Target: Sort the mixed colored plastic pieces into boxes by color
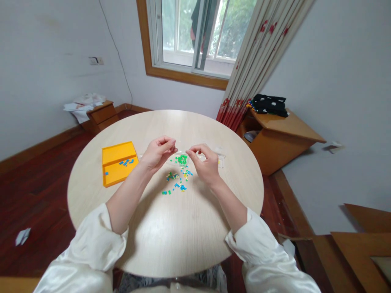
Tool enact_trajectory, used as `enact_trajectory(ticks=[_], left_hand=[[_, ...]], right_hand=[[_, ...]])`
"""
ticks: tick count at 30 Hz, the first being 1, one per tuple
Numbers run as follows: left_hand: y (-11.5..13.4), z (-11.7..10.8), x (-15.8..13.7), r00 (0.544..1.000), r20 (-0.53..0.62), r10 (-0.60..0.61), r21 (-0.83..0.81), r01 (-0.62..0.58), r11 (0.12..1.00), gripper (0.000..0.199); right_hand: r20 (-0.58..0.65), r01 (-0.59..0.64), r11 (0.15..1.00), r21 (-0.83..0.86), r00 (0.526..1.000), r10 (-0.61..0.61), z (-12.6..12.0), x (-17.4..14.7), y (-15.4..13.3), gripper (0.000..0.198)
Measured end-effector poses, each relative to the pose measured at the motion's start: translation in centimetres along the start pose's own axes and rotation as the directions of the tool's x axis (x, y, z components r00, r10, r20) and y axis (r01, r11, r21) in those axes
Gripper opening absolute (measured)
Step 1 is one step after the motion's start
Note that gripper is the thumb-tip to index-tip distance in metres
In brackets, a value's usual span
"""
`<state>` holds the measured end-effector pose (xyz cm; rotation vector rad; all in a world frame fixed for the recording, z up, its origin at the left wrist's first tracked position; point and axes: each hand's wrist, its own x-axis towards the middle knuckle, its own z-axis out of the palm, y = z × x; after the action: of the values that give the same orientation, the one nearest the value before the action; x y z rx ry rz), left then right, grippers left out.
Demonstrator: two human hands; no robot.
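Observation:
My left hand is raised over the table with thumb and fingers pinched together; anything between them is too small to make out. Facing it, my right hand is pinched in the same way, its fingertips close to a clear tray. Between the hands, green pieces lie heaped in the clear tray. Nearer to me, small blue, green and yellow pieces are scattered on the tabletop. An opened yellow case on the left holds several blue pieces.
The round light wood table fills the middle. Another clear container is partly behind my right hand. A wooden cabinet with dark cloth stands at right, beside the curtain. Papers top a small cabinet at left.

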<state>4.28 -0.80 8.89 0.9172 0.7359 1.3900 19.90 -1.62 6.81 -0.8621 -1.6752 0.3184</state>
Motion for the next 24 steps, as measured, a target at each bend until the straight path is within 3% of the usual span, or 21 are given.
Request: enact_trajectory(ticks=[3, 8, 16, 24], left_hand=[[1.7, 1.8, 0.1, 0.990, -0.039, 0.135, 0.024, -0.135, 0.991, 0.023], [2.4, 2.9, 0.2, 0.969, -0.107, 0.221, -0.009, -0.223, 0.975, 0.022], [4.1, 3.5, 0.7, 0.932, -0.106, 0.348, 0.064, -0.343, 0.937, 0.026], [4.9, 3.8, 3.2, 0.897, -0.103, 0.430, 0.096, -0.421, 0.902, 0.022]], right_hand=[[-0.100, 0.029, 0.996, 0.079, 0.995, -0.022, 0.7, 2.3, -1.6, 0.024], [-0.283, -0.027, 0.966, 0.257, 0.954, 0.102, 2.4, 4.7, -1.9, 0.021], [-0.223, 0.033, 0.928, 0.370, 0.973, 0.054, 2.2, 6.7, -2.4, 0.015], [-0.157, 0.050, 0.907, 0.419, 0.987, 0.019, 1.9, 8.9, -2.5, 0.014]])
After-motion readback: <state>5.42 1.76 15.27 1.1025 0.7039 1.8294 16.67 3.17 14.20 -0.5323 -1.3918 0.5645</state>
